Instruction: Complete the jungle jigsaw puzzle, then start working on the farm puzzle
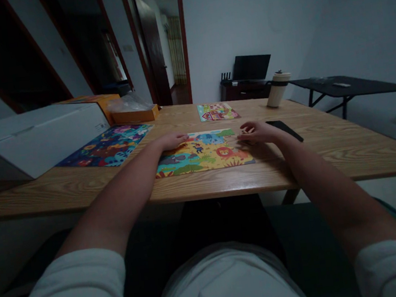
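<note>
A colourful animal jigsaw board lies flat on the wooden table straight in front of me. My left hand rests palm down on the board's far left corner, fingers stretched out flat. My right hand sits at the board's far right edge with its fingers curled down onto the surface; what they pinch, if anything, is too small to make out.
A dark blue puzzle board lies to the left beside a white box. A smaller puzzle lies farther back, an orange box back left, a tumbler back right, and a dark phone beside my right hand.
</note>
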`<state>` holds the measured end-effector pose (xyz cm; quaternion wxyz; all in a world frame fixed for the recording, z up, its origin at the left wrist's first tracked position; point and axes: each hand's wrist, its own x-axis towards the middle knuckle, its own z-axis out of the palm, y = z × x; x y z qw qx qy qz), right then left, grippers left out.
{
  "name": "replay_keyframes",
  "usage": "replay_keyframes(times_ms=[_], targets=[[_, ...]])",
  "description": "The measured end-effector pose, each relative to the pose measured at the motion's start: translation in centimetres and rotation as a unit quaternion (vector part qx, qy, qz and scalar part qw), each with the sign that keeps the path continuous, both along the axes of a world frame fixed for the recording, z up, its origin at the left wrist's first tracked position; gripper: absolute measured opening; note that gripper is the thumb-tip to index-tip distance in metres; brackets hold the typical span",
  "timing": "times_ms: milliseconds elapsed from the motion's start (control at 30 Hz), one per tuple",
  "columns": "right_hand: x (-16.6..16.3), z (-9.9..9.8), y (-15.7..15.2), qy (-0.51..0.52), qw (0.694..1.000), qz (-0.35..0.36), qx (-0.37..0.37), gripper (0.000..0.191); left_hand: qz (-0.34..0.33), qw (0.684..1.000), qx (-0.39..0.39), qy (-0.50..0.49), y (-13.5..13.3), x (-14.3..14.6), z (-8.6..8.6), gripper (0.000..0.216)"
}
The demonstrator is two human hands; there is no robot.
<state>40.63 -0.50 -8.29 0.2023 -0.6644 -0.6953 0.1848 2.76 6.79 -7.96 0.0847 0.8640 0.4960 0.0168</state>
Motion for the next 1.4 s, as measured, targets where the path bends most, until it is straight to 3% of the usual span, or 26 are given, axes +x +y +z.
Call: replay_keyframes(times_ms=[200,400,700,833,1067,1200,1400], targets=[[-0.1,0.5,-0.3,-0.027,0.999,0.020,-0.033,0.046,0.010,1.000,-0.028,0.003,-0.2,0.3,-0.1,0.062],[1.0,0.5,-0.4,-0.110,0.989,0.065,-0.079,0.059,0.014,0.999,-0.028,0.007,-0.1,0.2,-0.1,0.061],[2.8,-0.3,0.7,-0.147,0.987,0.017,-0.059,0.061,0.015,0.999,-0.015,0.041,-0.4,0.2,0.0,0.064],[4.0,-0.5,1.0,-0.112,0.992,-0.010,-0.057,0.064,0.013,0.999,-0.017,0.039,-0.5,0.2,0.1,0.066],[-0.1,-0.9,0.7,0.007,0.999,0.025,0.035,0.058,0.019,0.999,-0.020,0.035,-0.4,0.3,0.0,0.064],[-2.8,-1.9,0.5,-0.052,0.993,0.060,0.089,0.043,0.028,0.999,-0.026,0.037,-0.7,0.5,0.3,0.065],[-3.4,-2.0,0.3,-0.102,0.981,0.140,0.085,0.030,0.023,0.999,-0.026,0.034,-0.9,0.5,0.5,0.065]])
